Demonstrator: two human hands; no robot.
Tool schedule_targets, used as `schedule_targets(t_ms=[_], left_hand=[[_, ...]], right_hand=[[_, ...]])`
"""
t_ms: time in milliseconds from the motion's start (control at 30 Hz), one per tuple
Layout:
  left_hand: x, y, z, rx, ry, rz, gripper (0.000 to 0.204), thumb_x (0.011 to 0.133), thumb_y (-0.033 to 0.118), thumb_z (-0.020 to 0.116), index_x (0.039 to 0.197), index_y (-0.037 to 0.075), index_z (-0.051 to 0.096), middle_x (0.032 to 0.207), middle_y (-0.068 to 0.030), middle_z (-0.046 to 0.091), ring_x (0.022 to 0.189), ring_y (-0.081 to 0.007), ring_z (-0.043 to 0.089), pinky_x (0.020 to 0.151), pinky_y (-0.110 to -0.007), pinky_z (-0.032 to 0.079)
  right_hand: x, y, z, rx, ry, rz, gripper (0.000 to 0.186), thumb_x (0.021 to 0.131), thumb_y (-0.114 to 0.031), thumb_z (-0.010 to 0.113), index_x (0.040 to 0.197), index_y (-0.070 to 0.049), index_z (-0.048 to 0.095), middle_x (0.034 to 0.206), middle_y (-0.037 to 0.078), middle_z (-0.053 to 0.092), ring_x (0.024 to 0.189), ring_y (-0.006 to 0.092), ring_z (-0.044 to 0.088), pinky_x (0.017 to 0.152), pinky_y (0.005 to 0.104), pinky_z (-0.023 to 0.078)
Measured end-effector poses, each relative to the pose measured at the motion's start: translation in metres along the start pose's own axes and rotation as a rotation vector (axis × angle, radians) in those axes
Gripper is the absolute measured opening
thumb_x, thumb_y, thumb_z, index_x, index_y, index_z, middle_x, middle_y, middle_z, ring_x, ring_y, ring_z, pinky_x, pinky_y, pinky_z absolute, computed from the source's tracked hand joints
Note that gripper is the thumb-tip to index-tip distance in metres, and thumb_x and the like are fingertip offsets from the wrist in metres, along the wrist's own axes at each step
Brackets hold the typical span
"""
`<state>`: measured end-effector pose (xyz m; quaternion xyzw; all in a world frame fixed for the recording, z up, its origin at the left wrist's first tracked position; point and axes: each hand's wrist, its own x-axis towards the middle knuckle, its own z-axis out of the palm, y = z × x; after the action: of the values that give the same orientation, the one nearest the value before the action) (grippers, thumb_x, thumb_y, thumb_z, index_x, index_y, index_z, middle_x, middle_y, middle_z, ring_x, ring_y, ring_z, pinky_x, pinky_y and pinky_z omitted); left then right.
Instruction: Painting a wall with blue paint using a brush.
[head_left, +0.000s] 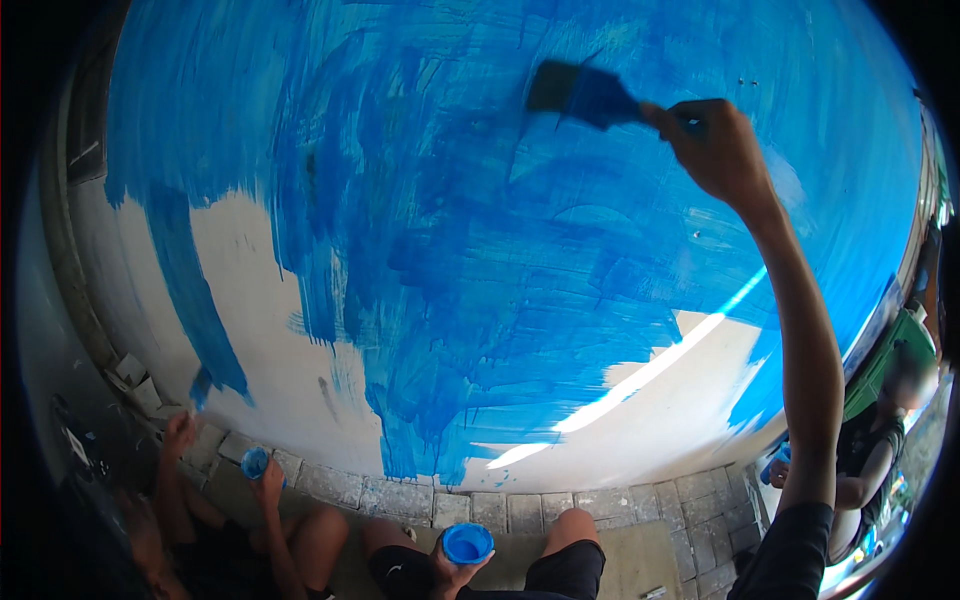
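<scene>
My right hand [715, 150] is raised on an outstretched arm, fingers wrapped round the handle of a wide flat paintbrush [592, 95]. The dark bristles point left, against or very close to the upper part of a wall [460, 260]. Streaky blue paint covers much of that wall, and bare whitish patches show along its lower part. Low in front of me, my left hand [455, 572] grips a small blue paint cup [470, 562] by its side. Blue paint shows inside the cup, which is upright.
On my left another person crouches close by, one hand holding a blue cup [256, 462], the other hand [180, 434] near the wall's base. A further person [880, 460] is at the right, next to a green bin [885, 360]. Paving bricks [400, 495] run along the wall's foot.
</scene>
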<state>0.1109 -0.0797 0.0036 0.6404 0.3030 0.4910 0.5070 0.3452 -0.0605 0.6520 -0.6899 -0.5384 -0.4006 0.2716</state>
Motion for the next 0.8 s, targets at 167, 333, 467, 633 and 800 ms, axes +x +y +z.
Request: schedule_targets(t_ms=[167,333,467,633,800], left_hand=[[-0.002,-0.022,0.001,-0.025,-0.011,-0.043,0.070,0.054,0.026,0.096,0.110,0.004,0.060,0.103,-0.0103,0.068,0.093,-0.0222,0.068,0.084,-0.037,0.054],[-0.004,-0.023,0.006,-0.086,-0.035,-0.051,0.072,0.053,0.027,0.096,0.111,0.004,0.059,0.102,-0.0100,0.068,0.092,-0.0222,0.068,0.083,-0.037,0.055],[-0.005,-0.027,0.001,-0.035,0.022,-0.035,0.074,0.053,0.028,0.096,0.112,0.004,0.059,0.103,-0.0103,0.068,0.091,-0.0230,0.068,0.083,-0.037,0.055],[-0.003,-0.024,0.003,0.023,0.010,-0.014,0.076,0.053,0.027,0.096,0.114,0.005,0.057,0.103,-0.0110,0.067,0.094,-0.0233,0.067,0.084,-0.037,0.055],[-0.009,-0.015,-0.001,-0.051,-0.021,-0.035,0.075,0.054,0.025,0.096,0.114,0.005,0.057,0.105,-0.0104,0.066,0.096,-0.0223,0.066,0.086,-0.037,0.054]], right_hand=[[-0.028,-0.006,0.025,-0.045,-0.055,-0.177,0.040,0.090,-0.037,0.068,0.084,0.002,0.073,0.069,0.021,0.067,0.065,0.0391,0.066,0.062,0.0401,0.052],[-0.016,-0.004,0.007,-0.087,0.063,-0.001,0.032,0.091,-0.033,0.067,0.083,-0.003,0.074,0.065,0.020,0.065,0.059,0.0387,0.064,0.055,0.0409,0.051],[-0.054,-0.004,0.040,-0.028,-0.064,-0.289,0.032,0.091,-0.032,0.069,0.083,-0.001,0.073,0.062,0.019,0.061,0.048,0.0284,0.055,0.051,0.0382,0.045],[-0.044,-0.005,0.024,-0.066,0.108,-0.070,0.036,0.093,-0.032,0.065,0.072,-0.003,0.068,0.057,0.018,0.059,0.050,0.0381,0.058,0.049,0.0396,0.048],[-0.094,-0.006,0.043,-0.103,-0.132,-0.195,0.032,0.093,-0.031,0.065,0.076,-0.004,0.067,0.061,0.020,0.061,0.056,0.0420,0.061,0.049,0.0445,0.048]])
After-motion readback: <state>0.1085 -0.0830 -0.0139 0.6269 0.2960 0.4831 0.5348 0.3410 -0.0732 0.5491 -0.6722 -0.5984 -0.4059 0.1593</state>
